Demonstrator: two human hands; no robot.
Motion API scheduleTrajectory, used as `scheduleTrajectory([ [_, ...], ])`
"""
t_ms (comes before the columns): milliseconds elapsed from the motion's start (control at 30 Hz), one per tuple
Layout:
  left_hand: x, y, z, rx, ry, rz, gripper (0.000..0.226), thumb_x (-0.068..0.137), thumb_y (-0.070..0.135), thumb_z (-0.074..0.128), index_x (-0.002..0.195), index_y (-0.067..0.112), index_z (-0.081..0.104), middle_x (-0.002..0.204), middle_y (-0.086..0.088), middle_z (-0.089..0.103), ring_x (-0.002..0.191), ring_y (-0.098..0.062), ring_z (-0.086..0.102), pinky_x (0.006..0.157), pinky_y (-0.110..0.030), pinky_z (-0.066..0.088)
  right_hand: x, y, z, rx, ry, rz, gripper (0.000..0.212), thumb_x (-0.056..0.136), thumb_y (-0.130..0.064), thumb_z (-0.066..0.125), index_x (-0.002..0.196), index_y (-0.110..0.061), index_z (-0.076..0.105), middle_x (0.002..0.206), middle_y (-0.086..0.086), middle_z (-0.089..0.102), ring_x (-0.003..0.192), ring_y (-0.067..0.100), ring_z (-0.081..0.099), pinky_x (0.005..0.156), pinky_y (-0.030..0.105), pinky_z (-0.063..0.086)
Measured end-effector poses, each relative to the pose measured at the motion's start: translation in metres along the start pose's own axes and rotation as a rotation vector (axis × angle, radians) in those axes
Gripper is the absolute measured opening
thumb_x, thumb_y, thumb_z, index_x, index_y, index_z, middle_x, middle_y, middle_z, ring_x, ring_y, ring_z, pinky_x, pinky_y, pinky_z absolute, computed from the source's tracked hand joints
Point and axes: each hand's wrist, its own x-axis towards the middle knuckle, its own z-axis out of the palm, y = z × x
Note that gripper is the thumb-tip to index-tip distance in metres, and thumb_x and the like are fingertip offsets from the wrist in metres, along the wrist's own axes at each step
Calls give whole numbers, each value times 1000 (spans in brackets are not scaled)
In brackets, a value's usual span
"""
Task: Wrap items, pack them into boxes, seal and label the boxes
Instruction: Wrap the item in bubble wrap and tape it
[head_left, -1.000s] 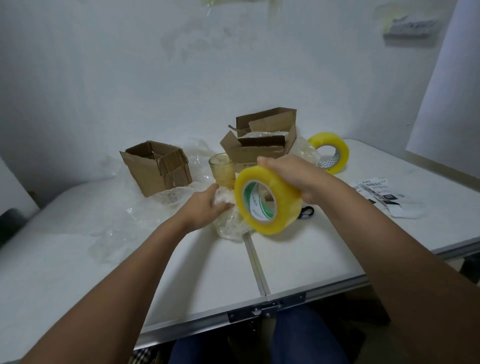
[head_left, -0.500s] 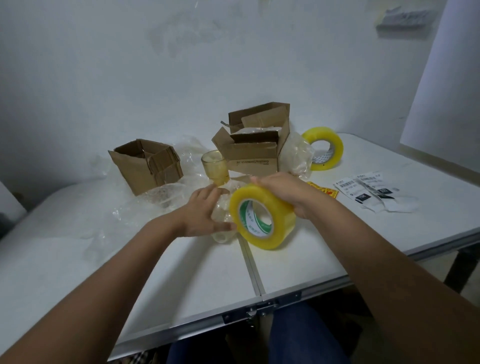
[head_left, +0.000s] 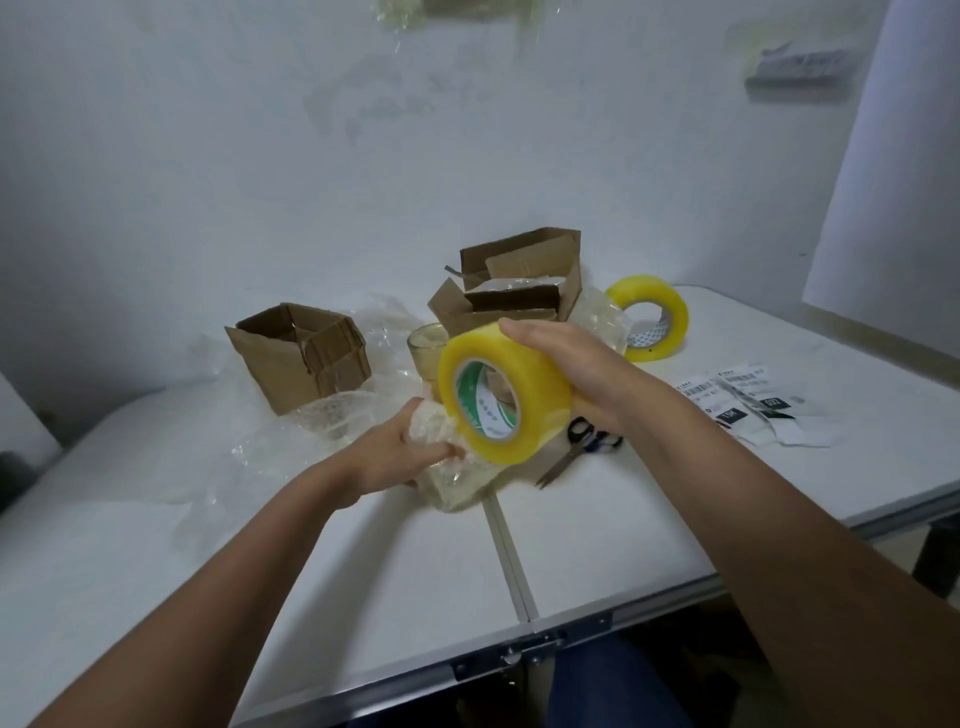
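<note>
The right hand (head_left: 574, 371) grips the tape roll (head_left: 501, 392) above the bubble-wrapped bundle (head_left: 452, 457) clutched by the left hand (head_left: 400, 452).

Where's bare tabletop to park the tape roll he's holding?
Free: near-right panel, between the table seam, the scissors and the front edge; also the near-left panel this side of the plastic wrap. Crowded: the back, around both boxes, glass, second roll and labels.
</note>
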Motion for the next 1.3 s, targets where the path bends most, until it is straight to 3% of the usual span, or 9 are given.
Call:
scheduleTrajectory([
  [167,-2,4,-1,301,198,2,87,74,63,71,144,20,42,129,9,58,121,-22,56,96,-33,47,10,-1,15,-10,44,7,38,93,-44,59,121,-20,66,111,5,72,102,25,69,93,46,54],
  [300,-4,1,5,407,314,124,67,89,50,64,143,24,36,97,1,62,92,-25,63,76,-32,47,16,6,19,-50,66,74,54,82,-61,63,117,-21,68,108,4,73,101,24,69,93,47,54],
  [367,-1,-2,2,435,314,109,62,90,50,61,141,28,36,95,-7,67,86,-25,64,77,-39,52,19,9,22,-46,90,89,60,79,-67,62,118,-22,67,109,2,72,101,24,68,94,48,54],
  [633,7,-8,-12,374,244,66,50,90,52,61,134,34,45,111,-11,69,97,-24,64,88,-43,53,18,6,34,-46,133,121,82,61,-75,62,123,-22,62,113,3,69,102,27,66,94,49,53],
  [733,11,-10,-15,306,282,27,62,92,52,59,144,23,41,132,-11,58,114,-27,59,97,-43,50,8,4,27,-124,108,151,69,74,-68,65,121,-17,63,110,6,70,100,28,67,93,48,53],
  [867,16,-11,-18,79,243,11,31,98,37,55,129,35,50,119,-17,59,94,-32,67,79,-44,60,-11,20,18,-285,-12,267,53,86,-58,60,116,-14,65,105,8,71,92,24,69,74,34,57],
  [1000,15,-7,-22,-8,146,27,28,105,24,39,126,36,53,126,-11,54,97,-26,65,74,-42,62,-11,38,32,-221,-84,292,57,87,-57,61,129,-18,58,112,6,70,97,23,69,81,36,58],
  [1200,9,1,-37,-149,-31,-203,50,92,69,35,130,42,54,128,-7,61,109,-31,65,86,-50,58,-11,32,36,-215,-153,296,54,88,-54,61,134,-26,53,116,2,69,100,21,69,83,37,58],
  [1300,12,7,-27,-103,-22,-211,60,87,72,47,138,41,41,130,-5,54,110,-31,63,81,-50,60,-12,34,33,-210,-161,285,56,88,-54,62,135,-27,50,117,2,67,103,21,67,86,39,57],
])
